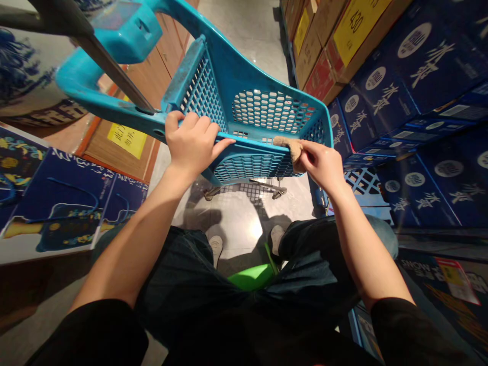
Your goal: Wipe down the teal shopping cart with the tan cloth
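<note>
A blue plastic shopping basket on wheels (pixel 263 109) stands tilted in front of my knees. My left hand (pixel 192 142) grips its near rim, fingers curled over the edge. My right hand (pixel 322 163) is closed on a small tan cloth (pixel 290 147), which is pressed against the basket's rim at the right corner. The basket's dark metal handle bar (pixel 102 56) runs up to the left. I sit on a green stool (pixel 251 277), legs in dark trousers.
Stacked blue cartons with white characters (pixel 419 127) fill the right side, brown cartons (pixel 324 46) behind them. Blue printed boxes (pixel 64 203) lie at the left beside a wooden cabinet (pixel 125 132). A shiny tiled floor (pixel 244 218) runs down the aisle.
</note>
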Demonstrator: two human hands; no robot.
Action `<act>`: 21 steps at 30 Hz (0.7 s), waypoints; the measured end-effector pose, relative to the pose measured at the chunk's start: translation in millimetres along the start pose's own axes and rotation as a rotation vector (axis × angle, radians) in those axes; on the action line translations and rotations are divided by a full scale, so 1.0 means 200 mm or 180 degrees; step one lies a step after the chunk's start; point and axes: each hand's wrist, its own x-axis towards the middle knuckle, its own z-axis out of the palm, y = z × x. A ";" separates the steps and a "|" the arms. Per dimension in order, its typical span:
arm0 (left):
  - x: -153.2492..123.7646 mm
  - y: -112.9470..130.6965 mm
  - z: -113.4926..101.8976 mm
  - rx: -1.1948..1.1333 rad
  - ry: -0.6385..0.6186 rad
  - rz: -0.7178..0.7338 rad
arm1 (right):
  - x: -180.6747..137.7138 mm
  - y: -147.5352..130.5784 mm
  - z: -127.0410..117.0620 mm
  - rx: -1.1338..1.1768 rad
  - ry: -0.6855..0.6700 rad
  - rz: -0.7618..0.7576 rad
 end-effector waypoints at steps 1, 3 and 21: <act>0.00 0.01 0.00 -0.0011 -0.0028 -0.0031 | 0.00 0.03 -0.03 -0.0124 -0.0034 0.0188; 0.00 0.01 0.00 -0.0030 -0.0078 -0.0072 | 0.01 0.07 -0.08 -0.0343 -0.0062 0.0484; 0.01 0.01 0.03 -0.0014 0.0040 -0.0096 | 0.01 0.02 -0.03 0.0134 -0.0079 -0.0077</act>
